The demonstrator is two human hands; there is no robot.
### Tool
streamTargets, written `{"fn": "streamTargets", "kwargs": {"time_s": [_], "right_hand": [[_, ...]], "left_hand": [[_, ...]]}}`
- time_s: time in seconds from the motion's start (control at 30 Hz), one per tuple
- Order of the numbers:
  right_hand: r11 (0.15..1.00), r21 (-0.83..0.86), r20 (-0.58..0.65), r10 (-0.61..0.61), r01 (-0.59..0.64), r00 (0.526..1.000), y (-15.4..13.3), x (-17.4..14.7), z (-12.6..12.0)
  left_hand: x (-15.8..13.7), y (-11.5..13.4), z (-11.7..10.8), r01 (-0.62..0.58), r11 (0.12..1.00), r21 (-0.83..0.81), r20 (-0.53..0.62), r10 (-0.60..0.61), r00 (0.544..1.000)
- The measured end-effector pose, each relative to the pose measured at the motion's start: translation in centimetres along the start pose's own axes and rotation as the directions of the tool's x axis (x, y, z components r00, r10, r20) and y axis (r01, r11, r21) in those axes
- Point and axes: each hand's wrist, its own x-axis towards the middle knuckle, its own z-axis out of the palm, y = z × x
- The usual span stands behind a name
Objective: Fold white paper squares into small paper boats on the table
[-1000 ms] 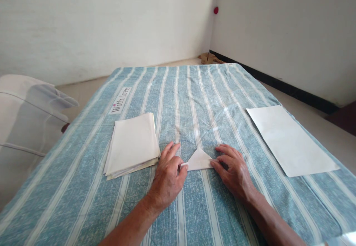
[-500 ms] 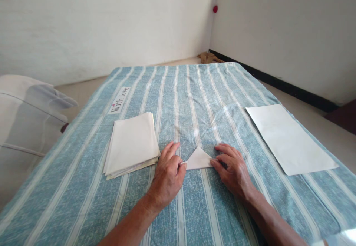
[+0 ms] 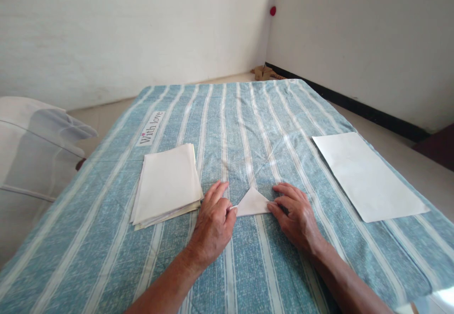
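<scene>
A small folded paper [image 3: 252, 203], white with a pointed top and a straight lower edge, lies on the striped cloth in front of me. My left hand [image 3: 215, 222] pinches its left corner between thumb and index finger. At the opposite corner, my right hand [image 3: 295, 214] pinches the paper in the same way. The other fingers of both hands stretch forward over the cloth. A stack of white sheets [image 3: 168, 177] lies just left of my left hand. Off to the right is a flat white sheet [image 3: 369, 177].
A blue and white striped cloth [image 3: 177, 276] covers the table, with "With love" lettering [image 3: 151, 128] at its left. A pale draped cover [image 3: 31, 153] stands beside the left edge. On the floor beyond the far edge is a brown cardboard box [image 3: 262, 73].
Almost nothing differs. Both hands keep their hold on the folded paper's corners, and the whole view has shifted very slightly.
</scene>
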Motion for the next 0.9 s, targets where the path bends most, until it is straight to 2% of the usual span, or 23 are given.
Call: {"fn": "streamTargets", "kwargs": {"time_s": [0.57, 0.9], "right_hand": [[1.000, -0.004, 0.011, 0.001, -0.001, 1.000, -0.06, 0.03, -0.02], [1.000, 0.016, 0.003, -0.001, 0.001, 1.000, 0.19, 0.05, 0.06]], "left_hand": [[-0.12, -0.12, 0.11, -0.021, 1.000, 0.000, 0.029, 0.021, 0.999], [0.38, 0.38, -0.69, -0.131, 0.991, -0.008, 0.064, 0.131, 0.989]]}}
